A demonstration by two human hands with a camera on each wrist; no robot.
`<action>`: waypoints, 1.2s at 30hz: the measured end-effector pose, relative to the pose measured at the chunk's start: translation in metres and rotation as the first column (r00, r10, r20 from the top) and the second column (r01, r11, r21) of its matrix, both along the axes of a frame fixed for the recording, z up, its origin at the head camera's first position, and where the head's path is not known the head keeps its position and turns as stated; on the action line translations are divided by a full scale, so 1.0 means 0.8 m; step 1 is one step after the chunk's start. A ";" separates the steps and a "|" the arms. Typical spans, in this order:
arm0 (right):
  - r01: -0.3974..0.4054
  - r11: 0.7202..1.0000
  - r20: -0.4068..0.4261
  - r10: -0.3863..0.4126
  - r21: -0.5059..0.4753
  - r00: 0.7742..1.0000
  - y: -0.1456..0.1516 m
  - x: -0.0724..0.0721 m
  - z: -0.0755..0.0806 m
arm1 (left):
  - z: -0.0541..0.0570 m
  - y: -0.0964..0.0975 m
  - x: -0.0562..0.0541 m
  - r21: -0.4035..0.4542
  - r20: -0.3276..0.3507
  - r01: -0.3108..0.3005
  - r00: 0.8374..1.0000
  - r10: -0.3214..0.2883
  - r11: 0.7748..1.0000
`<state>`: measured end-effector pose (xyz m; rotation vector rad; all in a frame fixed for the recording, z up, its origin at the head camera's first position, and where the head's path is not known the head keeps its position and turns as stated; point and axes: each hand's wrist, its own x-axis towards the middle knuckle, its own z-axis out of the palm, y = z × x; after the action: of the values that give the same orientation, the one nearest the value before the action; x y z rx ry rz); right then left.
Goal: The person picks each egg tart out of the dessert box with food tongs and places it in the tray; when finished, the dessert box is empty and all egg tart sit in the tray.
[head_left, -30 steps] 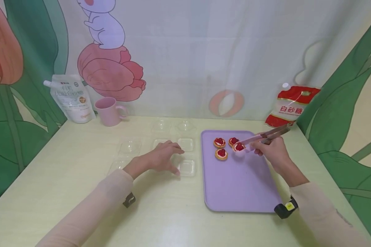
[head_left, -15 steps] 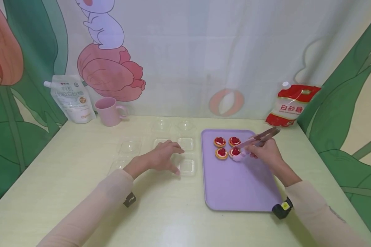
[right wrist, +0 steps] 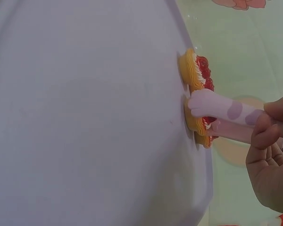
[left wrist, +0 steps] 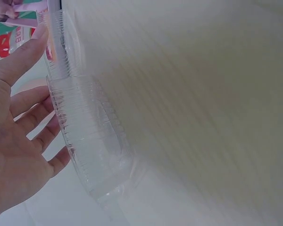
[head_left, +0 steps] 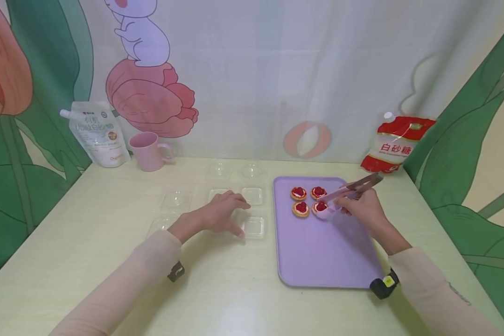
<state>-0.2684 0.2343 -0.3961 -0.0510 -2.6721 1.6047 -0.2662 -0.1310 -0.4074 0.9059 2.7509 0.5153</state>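
In the head view my right hand (head_left: 367, 206) grips pink tongs (head_left: 335, 193) with metal handles. Their paw-shaped tips (right wrist: 202, 102) are on either side of a tart (head_left: 319, 206) topped with red berries and cream, low at the tray surface. Three more tarts (head_left: 300, 209) are grouped beside it on the purple tray (head_left: 319, 261). My left hand (head_left: 218, 213) is spread over clear plastic boxes (head_left: 253, 227), thumb and fingers apart. In the left wrist view its fingers lie along the edge of a clear box (left wrist: 89, 136); whether they press on it I cannot tell.
Domed clear lids (head_left: 177, 199) spread left and behind the left hand. At the back left stand a pink mug (head_left: 146, 151) and a white pouch (head_left: 97, 135). A red-and-white sugar bag (head_left: 392, 145) leans at the back right. A printed curtain (head_left: 243, 84) borders the table.
My right hand has moved slightly left and toward me, bringing the tart in the tongs down to the tray in front of the back-right tart. My left hand stays put.
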 end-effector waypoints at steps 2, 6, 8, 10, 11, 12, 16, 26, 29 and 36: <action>0.000 1.000 0.002 0.000 -0.012 1.000 -0.001 0.000 0.000 | 0.000 0.000 0.000 -0.001 -0.004 0.004 1.000 -0.004 1.000; -0.008 1.000 -0.006 0.007 -0.027 1.000 -0.002 0.000 0.002 | -0.001 0.001 0.000 -0.004 -0.005 0.006 1.000 -0.006 1.000; -0.005 1.000 -0.007 0.005 -0.022 1.000 -0.002 0.001 0.002 | -0.001 0.001 -0.001 -0.007 -0.007 0.006 1.000 -0.006 1.000; 0.001 1.000 -0.002 -0.001 -0.010 1.000 -0.001 0.001 0.003 | -0.001 0.001 -0.002 -0.009 -0.008 0.005 1.000 -0.005 1.000; 0.005 1.000 0.002 -0.005 -0.004 1.000 -0.001 0.001 0.004 | -0.002 0.001 -0.002 -0.010 -0.010 0.004 1.000 -0.004 1.000; 0.008 1.000 0.005 -0.008 0.000 1.000 -0.001 0.001 0.005 | -0.002 0.001 -0.002 -0.011 -0.011 0.004 1.000 -0.004 1.000; 0.015 1.000 0.017 -0.015 0.014 1.000 0.000 0.001 0.006 | -0.002 0.001 -0.003 -0.016 -0.016 0.005 1.000 -0.006 1.000; 0.033 0.999 0.022 -0.033 0.017 0.999 -0.001 0.003 0.011 | -0.003 0.001 -0.002 -0.020 -0.017 0.002 1.000 -0.002 1.000; 0.037 0.999 0.018 -0.037 0.014 0.999 -0.002 0.004 0.013 | -0.003 0.001 -0.002 -0.021 -0.023 0.004 1.000 -0.004 1.000; 0.025 1.000 -0.023 -0.025 0.008 0.999 -0.001 0.005 0.020 | -0.001 0.001 -0.001 -0.023 -0.025 0.004 1.000 -0.005 1.000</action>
<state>-0.2646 0.2336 -0.3800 -0.0655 -2.6507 1.5768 -0.2667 -0.1302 -0.4085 0.9192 2.7702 0.4744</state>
